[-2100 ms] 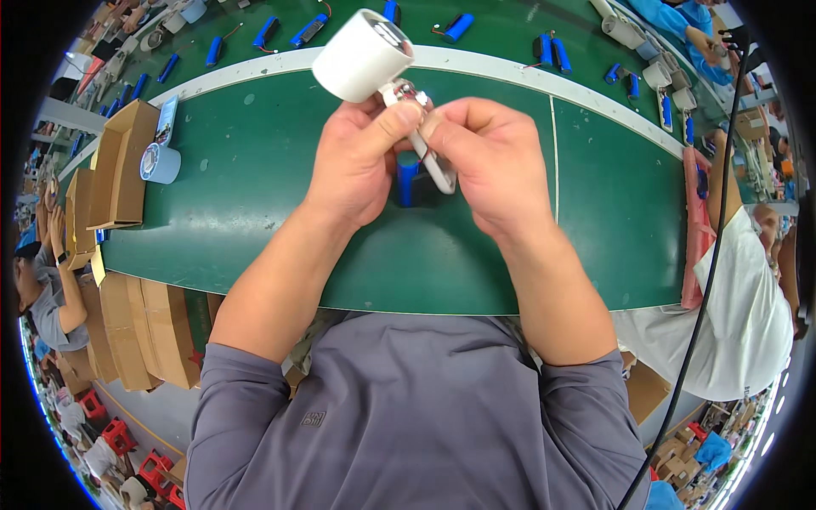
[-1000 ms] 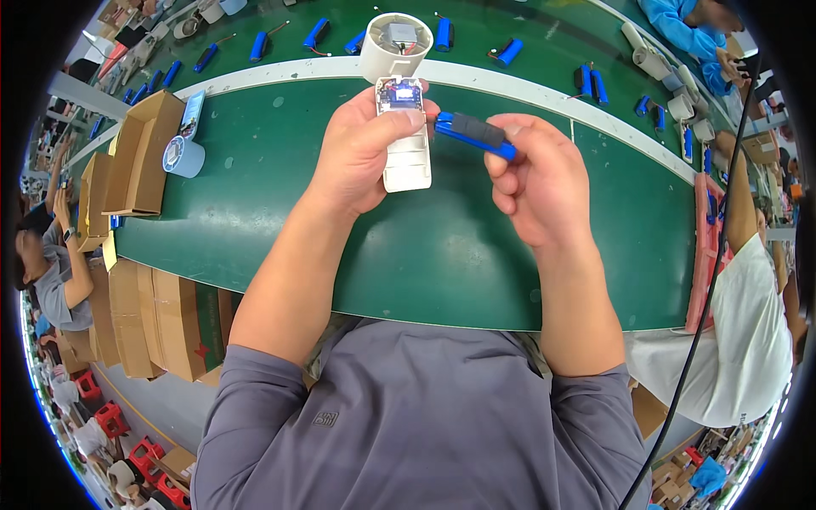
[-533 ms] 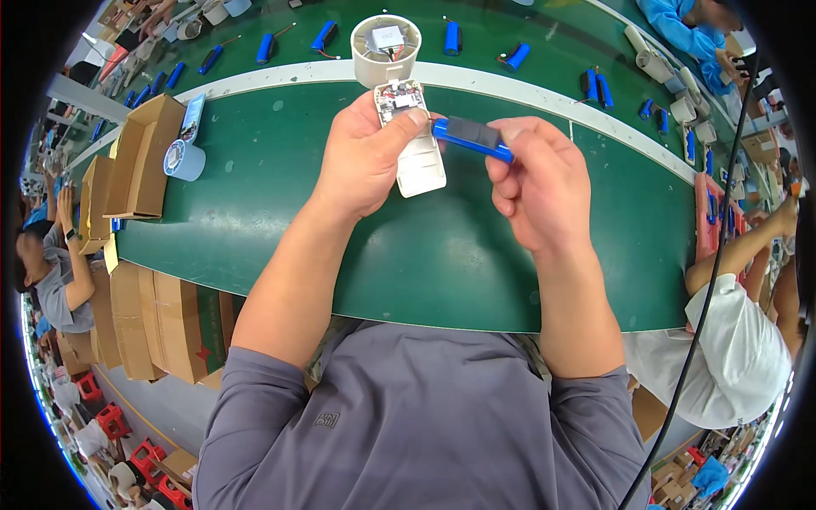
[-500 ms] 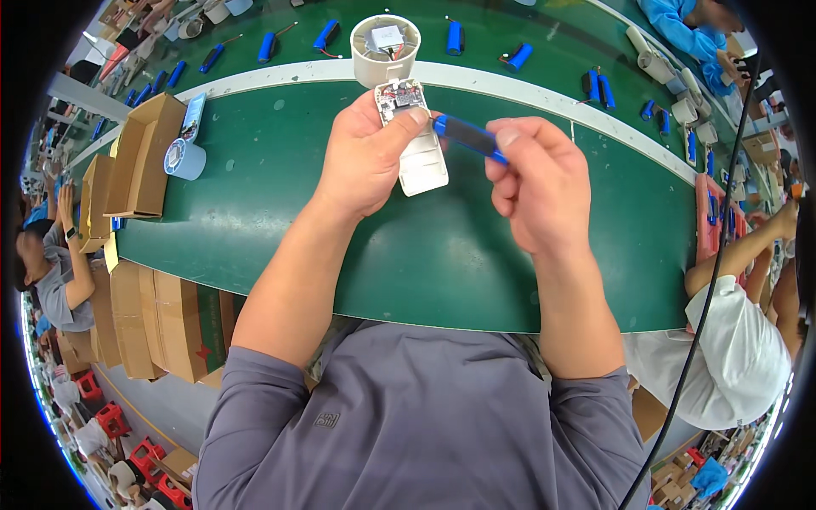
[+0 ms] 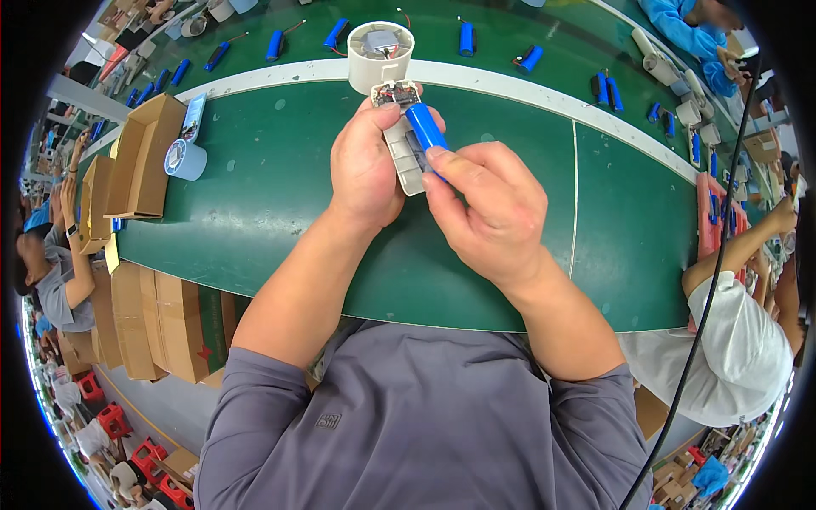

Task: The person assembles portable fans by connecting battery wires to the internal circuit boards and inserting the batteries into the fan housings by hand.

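Upper centre of frame, above the bench [image 5: 280, 229]: left fingers [image 5: 384, 116] wrapped around white handle [image 5: 398, 146]; right fingers [image 5: 440, 159] pinch blue battery [image 5: 426, 125], tilted over the handle's hollow face, contact unclear. Step in hand: apparently fitting battery. Next move likely calls for aligning it lengthwise.

1. Grey shirt [image 5: 425, 416], chest: one small square emblem [image 5: 328, 421]; I cannot read it over my feed.
2. Green panel [image 5: 212, 319] beside the cartons [image 5: 174, 323]: one red mark [image 5: 205, 352], no lettering I can read.

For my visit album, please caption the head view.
Left fingers hold an open white casing; right fingers hold a blue battery over it.
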